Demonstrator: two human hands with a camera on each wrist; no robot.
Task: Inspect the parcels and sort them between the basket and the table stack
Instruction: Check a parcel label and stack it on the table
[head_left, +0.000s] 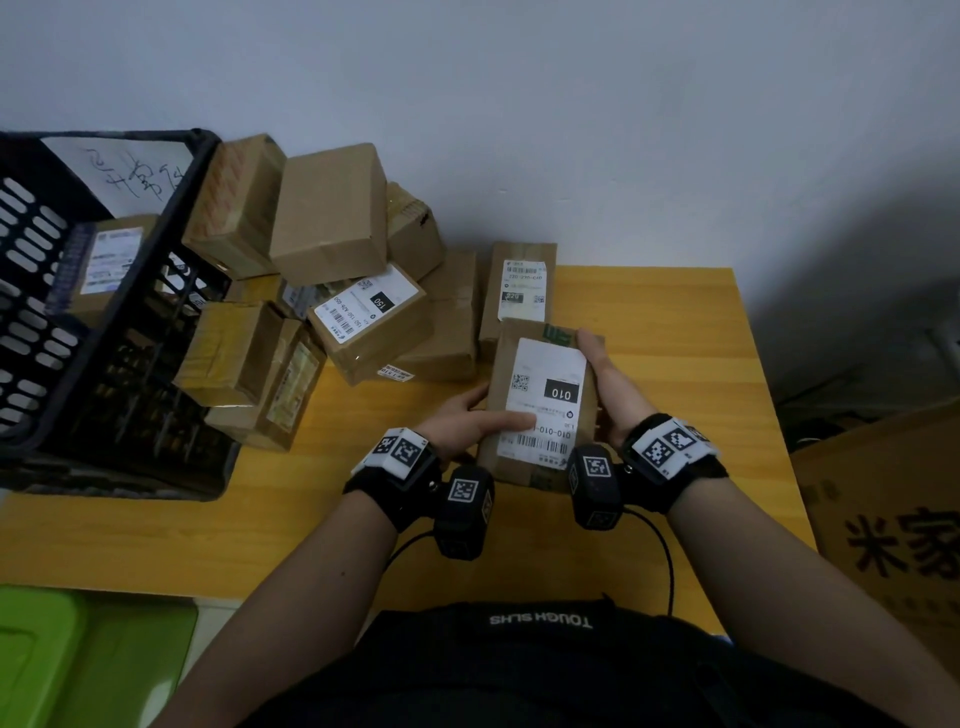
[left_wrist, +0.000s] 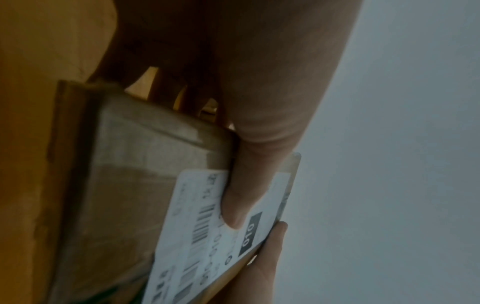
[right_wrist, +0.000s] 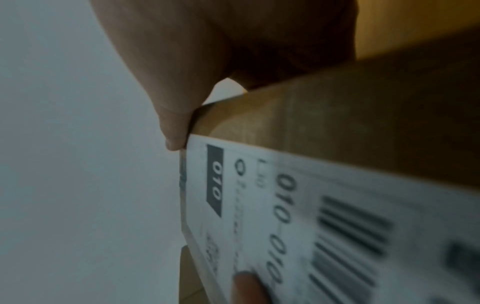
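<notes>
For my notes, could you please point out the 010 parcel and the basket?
010 parcel (head_left: 540, 400): head view, on its white label.
basket (head_left: 130, 291): head view, on its black right wall.

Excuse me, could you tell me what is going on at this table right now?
A person is holding a parcel labelled 010 in both hands over the yellow table, left hand with its thumb across the label, right hand along the far edge. More parcels lie heaped beside a black basket, which already holds one.

A yellow table (head_left: 675, 364) carries piled parcels (head_left: 332, 270) and a black basket (head_left: 130, 364).
</notes>
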